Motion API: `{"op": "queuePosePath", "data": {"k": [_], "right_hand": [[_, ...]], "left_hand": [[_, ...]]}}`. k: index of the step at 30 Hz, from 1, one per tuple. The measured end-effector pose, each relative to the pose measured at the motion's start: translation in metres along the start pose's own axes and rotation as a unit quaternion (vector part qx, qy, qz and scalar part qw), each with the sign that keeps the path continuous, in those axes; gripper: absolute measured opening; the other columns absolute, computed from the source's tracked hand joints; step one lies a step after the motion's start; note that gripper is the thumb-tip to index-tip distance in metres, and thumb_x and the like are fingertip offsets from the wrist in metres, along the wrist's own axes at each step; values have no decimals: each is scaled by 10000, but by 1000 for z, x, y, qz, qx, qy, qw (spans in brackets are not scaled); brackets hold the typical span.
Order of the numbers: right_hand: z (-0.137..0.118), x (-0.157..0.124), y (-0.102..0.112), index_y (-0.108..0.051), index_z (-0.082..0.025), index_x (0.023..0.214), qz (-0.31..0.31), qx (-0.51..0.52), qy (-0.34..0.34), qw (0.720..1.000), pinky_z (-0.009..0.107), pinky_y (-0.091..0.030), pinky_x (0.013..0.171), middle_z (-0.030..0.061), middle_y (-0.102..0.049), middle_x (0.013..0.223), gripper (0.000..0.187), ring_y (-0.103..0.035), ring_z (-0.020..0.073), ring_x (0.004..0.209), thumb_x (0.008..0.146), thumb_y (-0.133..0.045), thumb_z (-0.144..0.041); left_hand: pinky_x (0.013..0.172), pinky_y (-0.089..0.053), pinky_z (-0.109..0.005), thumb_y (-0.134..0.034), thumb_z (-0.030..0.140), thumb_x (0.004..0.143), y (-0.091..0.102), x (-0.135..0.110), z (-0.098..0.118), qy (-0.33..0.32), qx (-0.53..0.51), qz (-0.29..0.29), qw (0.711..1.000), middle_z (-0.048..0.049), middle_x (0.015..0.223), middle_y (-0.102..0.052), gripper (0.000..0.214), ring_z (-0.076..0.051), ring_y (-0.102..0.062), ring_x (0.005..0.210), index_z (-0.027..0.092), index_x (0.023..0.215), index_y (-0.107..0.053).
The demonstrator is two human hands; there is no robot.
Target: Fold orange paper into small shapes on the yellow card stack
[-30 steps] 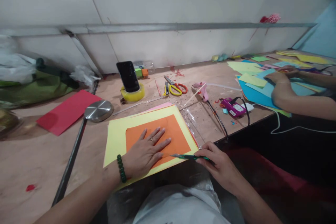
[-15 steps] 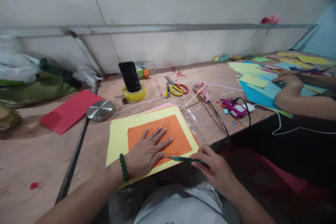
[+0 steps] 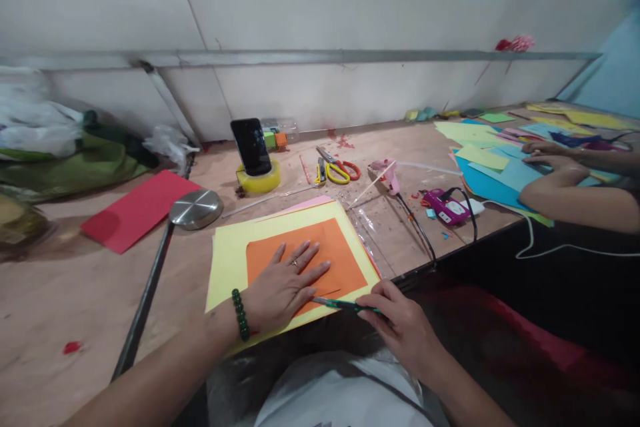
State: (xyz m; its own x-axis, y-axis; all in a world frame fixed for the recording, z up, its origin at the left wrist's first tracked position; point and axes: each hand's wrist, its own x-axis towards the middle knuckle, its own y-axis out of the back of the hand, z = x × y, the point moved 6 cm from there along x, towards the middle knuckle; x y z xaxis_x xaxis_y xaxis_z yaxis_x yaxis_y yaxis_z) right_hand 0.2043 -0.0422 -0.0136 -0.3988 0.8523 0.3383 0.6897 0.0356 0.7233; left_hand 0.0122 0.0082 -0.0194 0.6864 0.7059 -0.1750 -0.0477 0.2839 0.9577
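Note:
An orange paper sheet (image 3: 325, 247) lies on larger yellow paper (image 3: 227, 260) at the table's front edge. My left hand (image 3: 280, 287) rests flat on the orange sheet, fingers spread. In my right hand (image 3: 400, 320) is a green craft knife (image 3: 345, 305), gripped by its handle. The blade points left, over the orange sheet's lower edge, and its tip is close to my left thumb. A short dark line, like a cut, shows on the orange sheet just above the blade.
Behind the papers are a phone (image 3: 251, 147) on a tape roll (image 3: 260, 178), scissors (image 3: 336, 168) and a pink glue gun (image 3: 393, 177). A purple power strip (image 3: 447, 207) sits right. Left are red paper (image 3: 135, 210) and a metal disc (image 3: 196, 208). Another person's arm (image 3: 575, 190) rests over coloured papers.
The knife tip has shifted slightly left, nearer my left thumb, with my right hand. My left hand stays on the orange sheet. The other person's hands have moved slightly, and the view has shifted a little.

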Motion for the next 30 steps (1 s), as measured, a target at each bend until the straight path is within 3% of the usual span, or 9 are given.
{"op": "queuePosePath", "data": {"k": [9,30], "right_hand": [[0,1,0,-669,-203,942,8,2,-8,1000,193,-454,512,25,-554,770,222,-575,111,593,964,-460,-275],[-18,5,-13,-667,-201,944,14,-33,31,999,189,-470,554,27,-573,773,249,-600,108,611,979,-429,-269]], "left_hand": [[1131,-116,-585,-238,381,1002,8,-17,-22,10,26,-18,999,-71,1589,-158,491,-288,-150,1456,302,1485,-266],[1134,-116,-580,-222,412,1006,2,-20,-23,-2,10,11,1000,-75,1585,-142,499,-290,-155,1455,296,1490,-247]]}}
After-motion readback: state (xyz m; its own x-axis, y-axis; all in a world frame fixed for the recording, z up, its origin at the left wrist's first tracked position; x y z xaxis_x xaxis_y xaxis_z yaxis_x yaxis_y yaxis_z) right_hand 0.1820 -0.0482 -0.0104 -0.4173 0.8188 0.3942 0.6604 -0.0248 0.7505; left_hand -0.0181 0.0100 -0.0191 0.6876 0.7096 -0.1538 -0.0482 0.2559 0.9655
